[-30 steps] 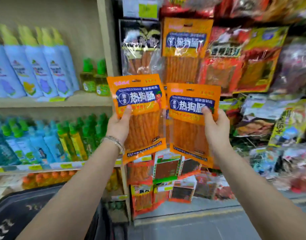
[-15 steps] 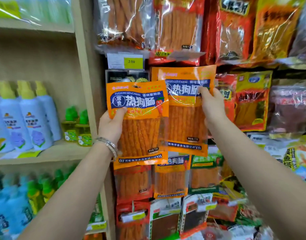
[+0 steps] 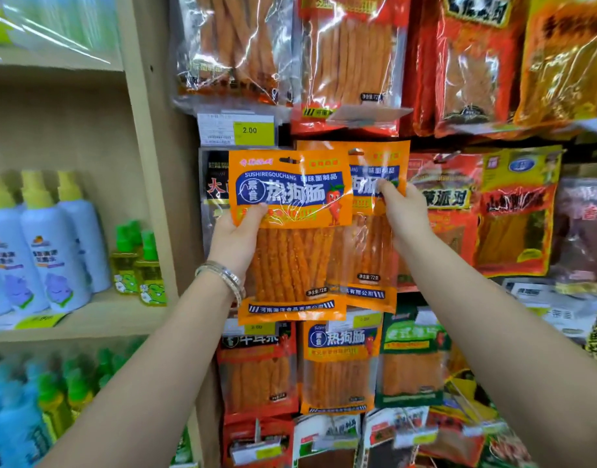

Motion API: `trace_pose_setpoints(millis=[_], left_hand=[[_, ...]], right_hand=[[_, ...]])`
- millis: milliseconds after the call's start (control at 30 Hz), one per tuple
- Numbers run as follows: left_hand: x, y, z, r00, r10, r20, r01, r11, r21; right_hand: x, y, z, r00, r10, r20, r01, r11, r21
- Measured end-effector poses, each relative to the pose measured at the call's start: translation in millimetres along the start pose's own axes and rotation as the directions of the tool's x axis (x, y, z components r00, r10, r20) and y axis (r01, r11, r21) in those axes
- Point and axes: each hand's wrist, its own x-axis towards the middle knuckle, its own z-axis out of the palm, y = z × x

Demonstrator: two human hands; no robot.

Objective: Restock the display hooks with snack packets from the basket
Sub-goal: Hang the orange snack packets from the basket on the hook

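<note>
Head view, change: over the last second both orange packets rose from a low, side-by-side hold to the display row under the price tag point(image 3: 253, 130). The left packet point(image 3: 297, 261) then slid across and overlapped the right packet point(image 3: 371, 251).
Meaning: hanging looked under way, not finished. The right packet's hang hole point(image 3: 356, 152) sat at hook height, but whether a hook passed through it could not be told.
Left hand point(image 3: 234, 239): fingers curled behind its packet, thumb pressed on the front below the blue label, pinching it upright.
Right hand point(image 3: 407, 214): thumb on the front, fingers behind, pinching the right packet near its right edge.
Packets: both in hand, in front of the hung stock, above a matching packet point(image 3: 341, 363).
Basket: out of view.
</note>
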Motion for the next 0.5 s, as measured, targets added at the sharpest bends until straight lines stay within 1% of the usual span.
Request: trace_pose_setpoints(millis=[100, 167, 200, 233, 267, 333, 367, 433, 500], left_hand=[[-0.8, -1.6, 13.5, 1.000, -0.007, 0.014, 0.006, 0.999, 0.036], [-1.6, -3.3, 22.6, 1.000, -0.009, 0.028, 0.007, 0.998, 0.056], [-1.9, -3.9, 27.2, 0.999, -0.009, 0.035, 0.007, 0.998, 0.061], [-2.4, -4.3, 31.9, 0.999, -0.004, 0.042, 0.002, 0.998, 0.062], [-2.9, -4.4, 36.8, 0.998, 0.009, 0.056, -0.013, 0.998, 0.068], [-5.1, -3.4, 46.6, 0.994, 0.049, 0.098, -0.061, 0.991, 0.121], [-5.4, -3.4, 51.3, 0.991, 0.061, 0.119, -0.078, 0.988, 0.137], [-4.9, -2.0, 60.1, 0.985, 0.073, 0.154, -0.096, 0.985, 0.142], [-3.2, 2.0, 67.2, 0.976, 0.147, 0.160, -0.177, 0.965, 0.195]], right_hand=[[1.3, 11.2, -6.0, 0.986, -0.130, -0.100, 0.121, 0.989, -0.090], [-0.3, 14.1, -11.7, 0.957, -0.233, -0.174, 0.213, 0.969, -0.125], [-2.3, 13.2, -13.9, 0.947, -0.268, -0.177, 0.249, 0.961, -0.125], [-4.5, 11.6, -15.4, 0.949, -0.277, -0.153, 0.264, 0.959, -0.102], [-6.2, 9.3, -15.9, 0.961, -0.257, -0.099, 0.253, 0.966, -0.052], [-6.3, 4.1, -15.4, 0.982, -0.182, 0.046, 0.181, 0.983, 0.034], [-5.2, 1.1, -14.7, 0.983, -0.151, 0.101, 0.149, 0.988, 0.030], [-2.6, -3.8, -13.3, 0.983, -0.130, 0.130, 0.128, 0.992, 0.020], [1.7, -6.0, -14.1, 0.978, -0.175, 0.110, 0.172, 0.984, 0.037]])
